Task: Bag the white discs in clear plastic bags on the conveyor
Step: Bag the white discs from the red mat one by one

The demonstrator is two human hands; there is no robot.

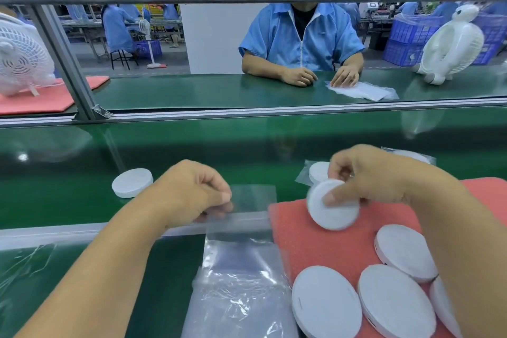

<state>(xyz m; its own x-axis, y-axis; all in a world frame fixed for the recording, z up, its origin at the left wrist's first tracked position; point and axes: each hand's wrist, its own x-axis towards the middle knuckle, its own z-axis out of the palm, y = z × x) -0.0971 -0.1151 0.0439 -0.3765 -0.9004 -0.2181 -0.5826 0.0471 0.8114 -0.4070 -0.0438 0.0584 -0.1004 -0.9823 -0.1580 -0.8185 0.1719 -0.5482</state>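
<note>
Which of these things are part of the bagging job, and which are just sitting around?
Part of the job:
- disc held in the right hand
- clear bag pinched by the left hand
- waiting discs on the red foam pad
- stack of bags
- bagged disc

Just lying about:
- white fans
- blue crates

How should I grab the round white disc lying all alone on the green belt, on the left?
Pinch the loose white disc by its rim, thumb on one side and fingers opposite, coming straight down from above. It lies flat on the green conveyor belt, so only its thick round edge offers a grip.
</note>
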